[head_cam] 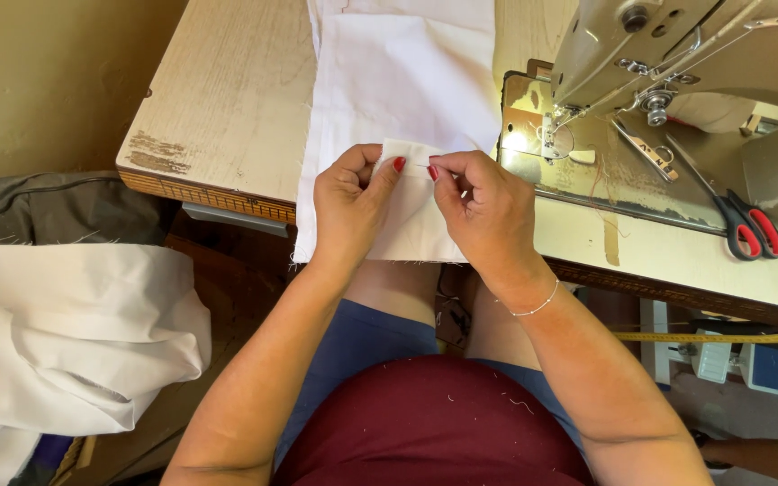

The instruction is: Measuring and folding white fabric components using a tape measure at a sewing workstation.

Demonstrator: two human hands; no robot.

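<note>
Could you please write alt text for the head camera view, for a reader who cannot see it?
Both hands, left hand and right hand, pinch a small white fabric piece over a larger white cloth on a wooden sewing table. A sewing machine and red-handled scissors sit to the right.

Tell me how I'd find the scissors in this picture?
Start at the big grey sewing machine on the right side of the wooden table. Look just below its arm, on the machine's flat base: the scissors lie there, shut. They are the only thing on the table with red handles.
</note>
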